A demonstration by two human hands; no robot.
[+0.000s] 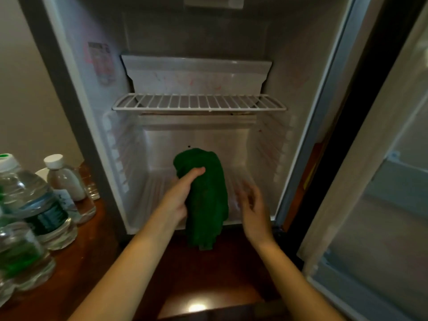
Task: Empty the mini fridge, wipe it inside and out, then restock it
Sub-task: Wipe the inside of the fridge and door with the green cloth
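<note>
The mini fridge (69, 93) stands open in front of me with nothing on its white wire shelf (199, 103) or its floor. A dark green cloth (206, 200) hangs in front of the lower compartment, draped down past the fridge's front lip. My left hand (179, 195) grips the cloth near its top, thumb pressed over it. My right hand (251, 209) hovers just right of the cloth, fingers loosely spread and blurred, holding nothing.
Several water bottles (39, 205) stand on the dark wooden surface (97, 246) at the left, close to the fridge. The fridge door (375, 181) hangs open at the right. A freezer tray (196, 75) sits above the wire shelf.
</note>
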